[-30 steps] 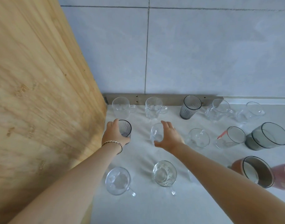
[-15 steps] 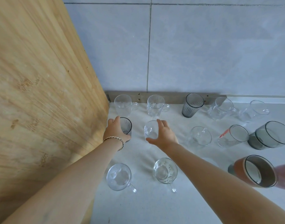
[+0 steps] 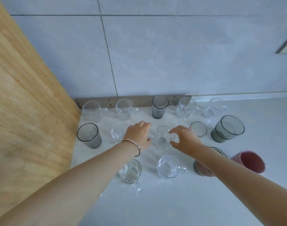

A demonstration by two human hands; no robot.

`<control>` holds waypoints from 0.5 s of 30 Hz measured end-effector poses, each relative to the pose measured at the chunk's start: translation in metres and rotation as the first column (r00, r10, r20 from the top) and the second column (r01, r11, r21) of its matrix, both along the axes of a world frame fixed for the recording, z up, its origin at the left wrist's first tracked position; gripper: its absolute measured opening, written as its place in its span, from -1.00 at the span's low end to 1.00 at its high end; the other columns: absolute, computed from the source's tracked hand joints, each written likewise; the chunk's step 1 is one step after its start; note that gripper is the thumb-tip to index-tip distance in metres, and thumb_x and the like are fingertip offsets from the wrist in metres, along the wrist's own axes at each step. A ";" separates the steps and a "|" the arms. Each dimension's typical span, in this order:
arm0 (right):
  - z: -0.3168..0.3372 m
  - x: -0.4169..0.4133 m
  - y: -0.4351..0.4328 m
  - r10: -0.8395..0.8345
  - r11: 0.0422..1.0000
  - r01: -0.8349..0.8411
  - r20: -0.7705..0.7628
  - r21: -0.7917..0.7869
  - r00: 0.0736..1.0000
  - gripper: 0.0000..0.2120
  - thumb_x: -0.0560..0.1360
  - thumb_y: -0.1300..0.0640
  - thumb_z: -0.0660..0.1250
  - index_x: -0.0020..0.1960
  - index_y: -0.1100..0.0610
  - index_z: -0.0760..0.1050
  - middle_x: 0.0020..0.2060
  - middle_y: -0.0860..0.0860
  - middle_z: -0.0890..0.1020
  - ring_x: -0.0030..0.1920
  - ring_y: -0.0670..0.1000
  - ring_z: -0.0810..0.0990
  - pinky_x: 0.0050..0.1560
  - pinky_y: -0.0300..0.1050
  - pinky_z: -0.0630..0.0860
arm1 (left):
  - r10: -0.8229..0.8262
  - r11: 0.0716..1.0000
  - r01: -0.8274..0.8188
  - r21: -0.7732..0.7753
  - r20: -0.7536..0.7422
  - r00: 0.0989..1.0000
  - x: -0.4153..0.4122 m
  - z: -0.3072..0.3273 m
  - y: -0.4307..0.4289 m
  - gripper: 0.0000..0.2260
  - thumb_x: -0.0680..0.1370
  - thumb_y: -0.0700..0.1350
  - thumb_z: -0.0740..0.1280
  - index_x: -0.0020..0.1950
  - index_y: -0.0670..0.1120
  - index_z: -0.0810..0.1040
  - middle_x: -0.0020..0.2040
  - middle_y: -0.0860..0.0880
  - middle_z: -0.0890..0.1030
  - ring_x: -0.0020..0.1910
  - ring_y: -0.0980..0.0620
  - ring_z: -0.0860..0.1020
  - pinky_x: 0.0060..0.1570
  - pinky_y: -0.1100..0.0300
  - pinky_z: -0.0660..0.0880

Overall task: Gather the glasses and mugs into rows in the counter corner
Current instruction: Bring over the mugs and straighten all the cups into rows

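Head view: clear mug (image 3: 165,136) in middle row, well apart from wood panel (image 3: 33,111). Left hand (image 3: 137,136) relaxed, empty, on panel side of it. Right hand (image 3: 185,139) spread wide on side away from panel, not gripping. Risk: right forearm clips brown cup (image 3: 199,168) (directly beneath). Toward panel: small glass (image 3: 116,134), then smoked tumbler (image 3: 89,136) beside panel; little slack.

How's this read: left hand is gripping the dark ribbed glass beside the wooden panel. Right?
No. The head view shows the dark ribbed glass beside the wooden panel standing free; the left hand is open, off to its right, gripping nothing.
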State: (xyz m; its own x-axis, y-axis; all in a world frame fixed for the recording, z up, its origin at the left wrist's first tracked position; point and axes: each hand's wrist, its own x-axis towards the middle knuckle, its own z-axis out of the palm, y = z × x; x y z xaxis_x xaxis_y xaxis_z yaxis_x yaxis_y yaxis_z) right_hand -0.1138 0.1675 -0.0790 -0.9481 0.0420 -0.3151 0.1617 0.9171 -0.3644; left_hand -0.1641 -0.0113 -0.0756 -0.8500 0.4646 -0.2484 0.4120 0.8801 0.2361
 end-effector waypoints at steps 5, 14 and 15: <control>0.003 0.006 0.070 -0.144 0.988 0.143 0.016 0.058 0.990 -0.42 0.46 0.05 0.37 0.43 0.06 0.28 0.39 0.05 0.32 0.41 0.09 0.28 0.36 -0.04 0.32 | 0.219 0.975 -0.207 -0.080 0.214 0.952 0.009 -0.010 0.084 -0.36 0.46 0.08 0.32 0.43 -0.09 0.13 0.38 -0.12 0.27 0.32 -0.18 0.37 0.22 0.00 0.37; -0.019 -0.009 0.105 -0.157 0.988 0.157 0.066 -0.002 0.985 -0.23 0.43 -0.04 0.40 0.50 0.09 0.10 0.39 0.07 0.31 0.32 0.14 0.44 0.15 0.02 0.48 | 0.333 0.943 -0.317 -0.104 0.238 0.912 -0.006 -0.025 0.101 -0.40 0.35 -0.03 0.44 0.33 -0.10 0.31 0.31 -0.10 0.34 0.26 -0.21 0.42 0.15 0.01 0.47; -0.019 -0.010 0.107 -0.162 0.987 0.162 0.056 -0.004 0.985 -0.25 0.42 -0.03 0.41 0.49 0.08 0.13 0.37 0.06 0.33 0.29 0.14 0.46 0.12 0.00 0.48 | 0.306 0.952 -0.289 -0.104 0.239 0.922 -0.009 -0.025 0.099 -0.37 0.35 -0.05 0.45 0.36 -0.08 0.30 0.33 -0.09 0.33 0.28 -0.20 0.40 0.17 0.01 0.48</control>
State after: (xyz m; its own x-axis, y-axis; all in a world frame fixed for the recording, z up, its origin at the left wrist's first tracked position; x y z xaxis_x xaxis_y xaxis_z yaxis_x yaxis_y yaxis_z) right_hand -0.1234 0.2743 -0.0981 -0.9099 0.1909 -0.3683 0.3284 0.8740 -0.3582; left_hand -0.1732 0.0873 -0.1005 -0.8532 0.1754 -0.4911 0.0643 0.9699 0.2348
